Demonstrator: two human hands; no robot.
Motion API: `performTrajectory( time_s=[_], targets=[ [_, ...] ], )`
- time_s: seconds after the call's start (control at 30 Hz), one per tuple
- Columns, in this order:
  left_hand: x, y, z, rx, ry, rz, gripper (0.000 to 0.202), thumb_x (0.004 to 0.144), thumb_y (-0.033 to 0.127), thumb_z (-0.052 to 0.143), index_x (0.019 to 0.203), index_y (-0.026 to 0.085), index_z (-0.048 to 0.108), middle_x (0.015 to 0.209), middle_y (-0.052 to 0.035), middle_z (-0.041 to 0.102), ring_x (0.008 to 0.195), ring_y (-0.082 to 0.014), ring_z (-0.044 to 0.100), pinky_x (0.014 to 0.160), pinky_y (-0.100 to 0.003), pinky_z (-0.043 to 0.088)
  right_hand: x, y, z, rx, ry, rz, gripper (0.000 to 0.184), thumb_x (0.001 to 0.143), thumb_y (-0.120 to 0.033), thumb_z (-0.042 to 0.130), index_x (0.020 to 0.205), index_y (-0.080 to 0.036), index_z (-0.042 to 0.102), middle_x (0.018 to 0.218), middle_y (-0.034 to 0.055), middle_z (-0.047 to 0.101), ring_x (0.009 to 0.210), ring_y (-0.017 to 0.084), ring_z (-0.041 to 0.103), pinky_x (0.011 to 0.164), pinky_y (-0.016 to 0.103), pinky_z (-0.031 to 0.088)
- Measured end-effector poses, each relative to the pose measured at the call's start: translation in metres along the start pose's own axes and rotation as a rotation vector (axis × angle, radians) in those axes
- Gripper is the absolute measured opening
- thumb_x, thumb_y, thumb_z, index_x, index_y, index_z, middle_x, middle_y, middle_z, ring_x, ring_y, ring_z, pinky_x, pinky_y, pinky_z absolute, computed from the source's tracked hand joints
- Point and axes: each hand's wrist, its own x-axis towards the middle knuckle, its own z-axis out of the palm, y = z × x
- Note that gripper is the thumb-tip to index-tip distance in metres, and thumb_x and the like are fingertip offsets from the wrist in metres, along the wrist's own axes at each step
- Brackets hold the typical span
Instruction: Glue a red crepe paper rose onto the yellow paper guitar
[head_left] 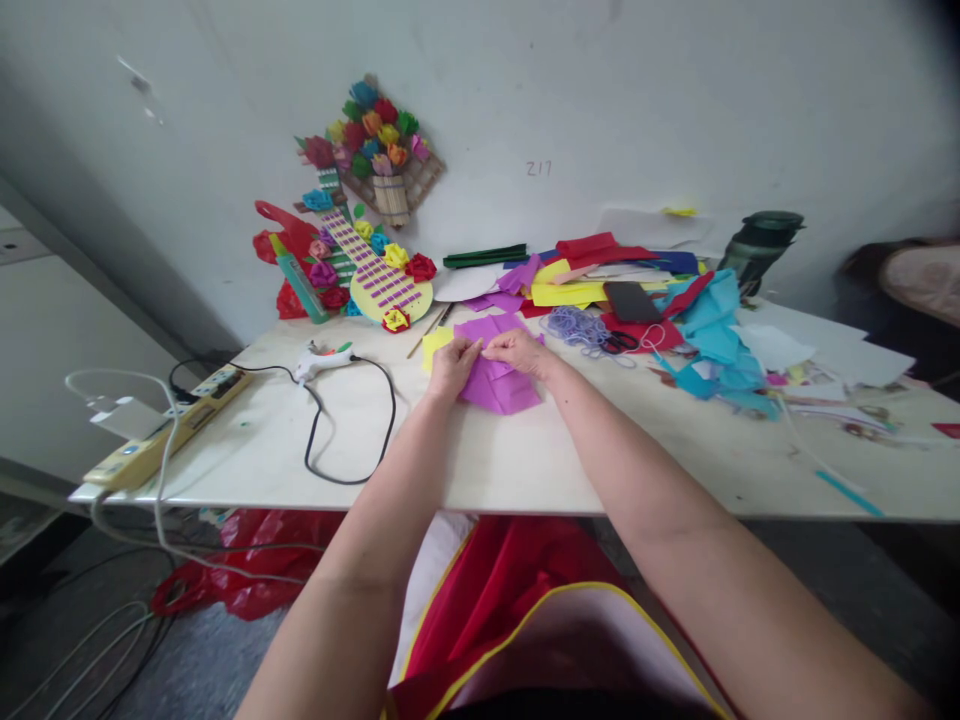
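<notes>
A sheet of purple crepe paper [501, 392] lies on the table in front of me, creased across its middle. My left hand [454, 366] pinches it near the centre, its fingertips pressed together on the paper. Close beside those fingertips, my right hand [519, 352] pinches the same sheet from the other side. The two hands almost touch. A piece of yellow paper [433, 346] sticks out at the left, partly behind my left hand.
At left are a hot glue gun [322, 362] with a looping black cord and a power strip [169, 430]. Paper-flower guitars [386, 285] lean at the back. Rightward lie purple yarn [577, 328], scissors [619, 343], a phone [631, 302], blue paper [716, 330] and a dark bottle [756, 252].
</notes>
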Motion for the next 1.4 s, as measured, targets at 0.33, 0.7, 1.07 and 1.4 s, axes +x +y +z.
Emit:
performTrajectory(
  time_s=[0.33,0.7,1.07,1.4],
  targets=[
    [-0.001,0.003,-0.0015,0.031,0.018,0.01,0.029,0.075,0.04,0.057,0.058,0.017,0.049,0.053,0.0036,0.041,0.054,-0.0096,0.034,0.054,-0.023,0.029,0.0002,0.0037,0.0006,-0.017,-0.008,-0.007,0.041,0.069,-0.049,0.059,0.051,-0.017,0.039,0.05,-0.0075,0.028,0.051,0.006,0.025,0.052,0.025,0.02],
    [-0.0016,0.0039,-0.0028,0.047,0.011,0.024,0.03,0.076,0.035,0.055,0.055,0.018,0.044,0.051,0.0042,0.037,0.054,-0.0097,0.033,0.054,-0.023,0.029,0.0007,0.0049,0.0032,-0.032,-0.004,-0.006,0.04,0.07,-0.048,0.057,0.052,-0.017,0.039,0.051,-0.0071,0.028,0.052,0.006,0.025,0.052,0.025,0.02],
    [-0.0008,0.0021,-0.0019,-0.1,0.013,-0.087,0.032,0.073,0.043,0.06,0.059,0.017,0.049,0.053,0.0038,0.04,0.054,-0.0091,0.036,0.05,-0.022,0.028,0.0015,0.0091,-0.0009,0.013,0.073,-0.004,0.04,0.066,-0.05,0.06,0.052,-0.017,0.042,0.05,-0.0072,0.03,0.051,0.006,0.026,0.052,0.025,0.02],
    [0.0002,0.0037,-0.0029,-0.201,0.07,-0.171,0.03,0.07,0.042,0.064,0.062,0.017,0.05,0.055,0.0034,0.045,0.051,-0.0082,0.037,0.047,-0.021,0.03,0.0001,0.0082,-0.0048,0.033,0.046,0.02,0.045,0.063,-0.056,0.063,0.052,-0.015,0.047,0.051,-0.0063,0.035,0.053,0.007,0.03,0.055,0.025,0.024]
  ],
)
